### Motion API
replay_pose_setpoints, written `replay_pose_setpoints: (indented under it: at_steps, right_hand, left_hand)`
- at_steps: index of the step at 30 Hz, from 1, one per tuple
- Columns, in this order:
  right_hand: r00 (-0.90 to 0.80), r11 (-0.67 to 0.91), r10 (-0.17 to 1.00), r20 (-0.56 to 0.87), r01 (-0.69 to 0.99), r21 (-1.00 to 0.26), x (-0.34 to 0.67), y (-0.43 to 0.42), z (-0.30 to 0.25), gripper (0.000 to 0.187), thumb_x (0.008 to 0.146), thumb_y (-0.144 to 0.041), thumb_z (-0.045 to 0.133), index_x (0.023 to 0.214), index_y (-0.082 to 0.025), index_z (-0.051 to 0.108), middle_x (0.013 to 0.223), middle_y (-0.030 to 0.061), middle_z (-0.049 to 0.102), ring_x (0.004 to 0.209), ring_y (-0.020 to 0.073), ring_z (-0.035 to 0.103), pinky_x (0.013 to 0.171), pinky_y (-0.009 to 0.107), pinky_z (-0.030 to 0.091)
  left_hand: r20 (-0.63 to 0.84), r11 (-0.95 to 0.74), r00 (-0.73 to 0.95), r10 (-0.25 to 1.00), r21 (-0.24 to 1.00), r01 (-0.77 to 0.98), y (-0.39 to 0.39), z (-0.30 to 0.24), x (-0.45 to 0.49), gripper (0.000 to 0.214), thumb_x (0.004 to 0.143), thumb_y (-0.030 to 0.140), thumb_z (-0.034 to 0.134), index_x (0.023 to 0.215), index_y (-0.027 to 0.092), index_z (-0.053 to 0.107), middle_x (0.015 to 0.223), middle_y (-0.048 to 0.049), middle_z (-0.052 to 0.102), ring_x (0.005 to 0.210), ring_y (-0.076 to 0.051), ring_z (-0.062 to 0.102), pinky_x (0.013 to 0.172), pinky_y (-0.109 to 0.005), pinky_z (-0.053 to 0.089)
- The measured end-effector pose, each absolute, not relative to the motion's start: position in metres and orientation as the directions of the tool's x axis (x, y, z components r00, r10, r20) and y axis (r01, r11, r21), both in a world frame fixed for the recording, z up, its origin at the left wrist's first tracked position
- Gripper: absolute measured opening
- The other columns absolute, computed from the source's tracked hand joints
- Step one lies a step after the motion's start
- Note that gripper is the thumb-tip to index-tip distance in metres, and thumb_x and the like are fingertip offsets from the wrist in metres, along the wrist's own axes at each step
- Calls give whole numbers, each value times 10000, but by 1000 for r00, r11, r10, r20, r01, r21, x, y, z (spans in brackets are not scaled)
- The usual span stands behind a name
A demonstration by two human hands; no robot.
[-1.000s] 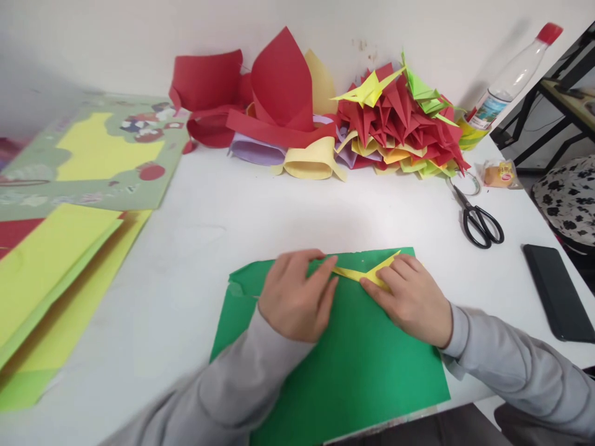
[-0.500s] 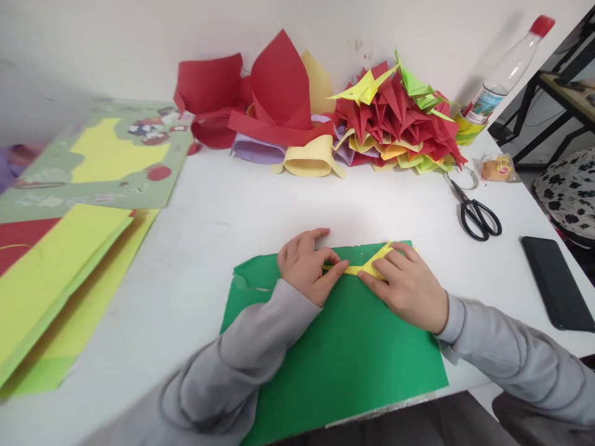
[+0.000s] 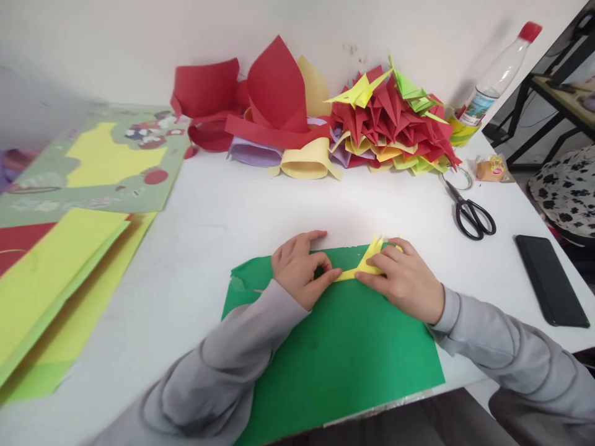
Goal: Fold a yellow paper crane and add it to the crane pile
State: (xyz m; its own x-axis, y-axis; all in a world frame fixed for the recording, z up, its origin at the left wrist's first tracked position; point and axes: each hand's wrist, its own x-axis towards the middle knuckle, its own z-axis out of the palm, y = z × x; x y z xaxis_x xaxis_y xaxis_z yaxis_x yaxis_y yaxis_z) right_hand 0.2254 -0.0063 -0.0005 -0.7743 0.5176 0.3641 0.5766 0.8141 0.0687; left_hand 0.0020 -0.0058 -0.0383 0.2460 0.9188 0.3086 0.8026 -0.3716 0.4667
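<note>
A folded yellow origami piece [image 3: 367, 265] lies over the far part of a green sheet [image 3: 344, 353]. My left hand [image 3: 301, 269] pinches the thin left end of the piece between thumb and index finger, the other fingers resting toward the sheet's far edge. Around the wider right part my right hand [image 3: 403, 275] is closed, with its thumb against the lower side. Pointed yellow tips stick up beside the right fingers. Part of the piece is hidden under that hand.
Black-handled scissors [image 3: 473, 218], a black phone [image 3: 551, 280] and a wrapped snack [image 3: 491, 168] lie on the right. Red folded paper pieces [image 3: 390, 114] are heaped at the wall near a bottle [image 3: 488, 93]. Yellow paper sheets [image 3: 65, 272] lie on the left.
The pointed tips of the yellow piece now stand up and spread more visibly beside my right hand. Both hands keep their grip; the whole view has shifted slightly.
</note>
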Motion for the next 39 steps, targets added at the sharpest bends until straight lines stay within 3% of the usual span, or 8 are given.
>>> replay_pose_setpoints:
  at_steps: [5,9,13,18,22,26,31,39]
  right_hand:
    - [-791,844,485,373,536,38,231,2,-5,205,939,-188,517,973,-270,701,860,19,653,809,162,517,983,444,305]
    - [-828,901,403,389,434,-9,235,14,-10,215,953,-210,504,970,-289,703,1006,17,686,978,178,540,1028,486,255]
    - [-847,920,381,371,387,-61,237,23,-11,212,953,-231,511,975,-309,707,1117,-4,681,1128,207,498,1047,526,215]
    - [-855,916,399,331,388,-102,238,25,-13,241,951,-206,505,979,-318,717,1162,-11,671,1157,216,478,1050,545,196]
    - [-859,909,415,300,382,-164,239,28,-14,280,926,-159,516,972,-343,723,1198,-31,659,1182,213,460,1055,534,197]
    - [-859,898,437,266,396,-192,237,30,-13,292,908,-143,520,929,-335,740,1271,-36,624,1214,233,437,1054,532,194]
    - [-867,885,450,215,401,-237,234,32,-13,271,901,-159,533,945,-327,741,1326,-30,587,1219,246,439,1044,535,198]
    - [-870,871,461,178,405,-277,231,32,-18,286,894,-128,530,943,-320,737,1318,-3,594,1243,234,428,1039,542,181]
  left_hand:
    - [92,-333,336,938,511,792,-8,-22,-5,210,767,366,617,625,221,668,1384,-63,487,1250,-341,420,979,-553,326]
    - [47,-394,433,900,513,763,-18,-9,-4,170,772,327,620,645,241,694,1388,-59,494,1269,-362,400,993,-597,290]
    - [159,-514,519,840,537,669,-24,-7,-4,212,848,276,533,715,234,692,1222,-93,594,1131,-316,517,900,-541,397]
    - [394,-784,720,572,522,338,-14,-9,-12,198,876,117,447,893,182,633,993,-96,657,912,-187,612,805,-349,486]
    - [485,-895,763,426,350,277,-7,-12,-9,247,858,63,487,1051,162,604,1013,-102,679,950,-197,601,819,-344,512]
    - [573,-953,762,301,184,239,-13,-18,5,245,924,80,410,1000,140,636,931,-73,719,931,-191,627,854,-343,522]
    - [440,-976,871,217,88,199,-21,-13,7,285,905,53,400,1061,66,638,1034,-135,716,1053,-240,629,947,-386,507]
    - [312,-984,944,110,-102,149,-25,-6,5,346,859,58,384,1107,1,618,1089,-210,693,1089,-320,622,938,-458,517]
